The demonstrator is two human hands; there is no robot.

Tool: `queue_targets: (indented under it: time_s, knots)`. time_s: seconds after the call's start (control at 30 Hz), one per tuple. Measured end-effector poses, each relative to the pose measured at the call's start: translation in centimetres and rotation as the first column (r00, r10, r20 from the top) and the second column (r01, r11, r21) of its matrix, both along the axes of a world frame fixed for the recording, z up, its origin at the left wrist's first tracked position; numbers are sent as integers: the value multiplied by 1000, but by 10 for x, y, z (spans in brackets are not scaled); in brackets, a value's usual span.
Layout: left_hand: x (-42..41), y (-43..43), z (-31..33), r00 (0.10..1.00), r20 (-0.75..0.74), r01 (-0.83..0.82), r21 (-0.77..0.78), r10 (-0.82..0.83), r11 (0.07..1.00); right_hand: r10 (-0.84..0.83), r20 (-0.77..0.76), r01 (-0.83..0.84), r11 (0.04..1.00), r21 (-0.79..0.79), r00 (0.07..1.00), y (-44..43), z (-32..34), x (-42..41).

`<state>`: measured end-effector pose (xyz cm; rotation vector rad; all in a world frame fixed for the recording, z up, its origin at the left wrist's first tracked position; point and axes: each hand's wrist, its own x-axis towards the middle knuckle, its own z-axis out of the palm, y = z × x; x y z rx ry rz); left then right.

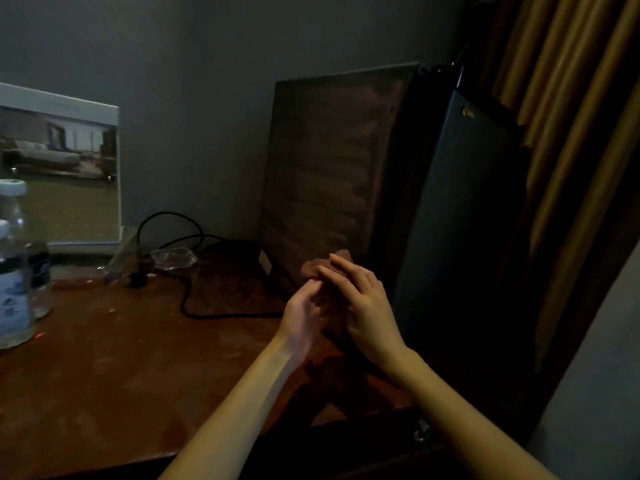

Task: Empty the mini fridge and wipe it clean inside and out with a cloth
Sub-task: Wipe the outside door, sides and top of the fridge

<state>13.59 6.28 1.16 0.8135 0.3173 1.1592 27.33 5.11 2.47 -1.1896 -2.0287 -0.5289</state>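
Your left hand [300,315] curls round the brown fabric cloth [329,374]; right hand [367,308] fingers flat, together on it, black boxy mini fridge [450,220] just beyond.

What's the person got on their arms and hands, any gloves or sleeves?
Nothing. The left hand and right hand are bare, without gloves, and the left forearm and right forearm are uncovered down to the picture's lower edge, so no sleeve or cuff comes into view. I see no watch or bracelet at either wrist; the room is dim, so a thin ring could go unseen.
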Motion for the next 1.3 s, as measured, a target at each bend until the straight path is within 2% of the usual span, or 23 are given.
queue_targets:
  time_s: [0.17, 0.27, 0.37, 0.47, 0.57, 0.67, 0.73, 0.8, 0.87, 0.97, 1.07, 1.13, 1.23, 1.3]
  knots:
    - [13, 14, 23, 995, -91, -11, 237, 33, 971, -170, 258, 109, 966, 235, 951, 18, 58, 31]
    - [25, 15, 34, 993, -117, 30, 325, 8, 945, -219, 312, 140, 956, 256, 925, 18, 85, 45]
    - [36, 6, 42, 996, -93, 16, 306, 13, 952, -158, 362, 82, 973, 217, 919, 8, 89, 46]
    - [45, -9, 44, 996, -32, -76, 162, 82, 984, -52, 182, 29, 992, 126, 982, -8, 85, 41]
    - [49, -30, 51, 975, -65, -204, 121, 212, 971, 42, -9, -41, 996, 80, 999, -24, 83, 29]
    - [55, -48, 56, 955, -71, -281, 91, 287, 955, 48, 42, -53, 989, 135, 998, -35, 80, 22]
    - [56, -53, 59, 931, -69, -351, 91, 357, 932, 114, -18, -113, 993, 34, 993, -37, 82, 25]
    - [56, -52, 60, 890, -98, -432, 130, 445, 892, 235, -132, -250, 961, -115, 963, -39, 86, 31]
    - [53, -47, 60, 848, -114, -497, 170, 518, 851, 326, -160, -348, 927, -140, 932, -40, 96, 40]
    - [47, -37, 61, 756, -200, -570, 269, 624, 777, 322, -208, -322, 946, 34, 924, -36, 121, 55]
    - [47, -26, 67, 686, -281, -543, 415, 671, 730, 233, -306, -147, 949, 278, 923, -20, 150, 63]
    - [49, -14, 71, 646, -286, -525, 506, 707, 684, 124, -324, 2, 932, 362, 938, -2, 161, 60]
    - [53, 24, 73, 637, -186, -508, 628, 748, 589, -38, -266, 185, 810, 557, 963, 26, 180, 56]
    - [53, 54, 77, 652, -125, -491, 682, 748, 542, -36, -265, 204, 740, 641, 964, 41, 207, 64]
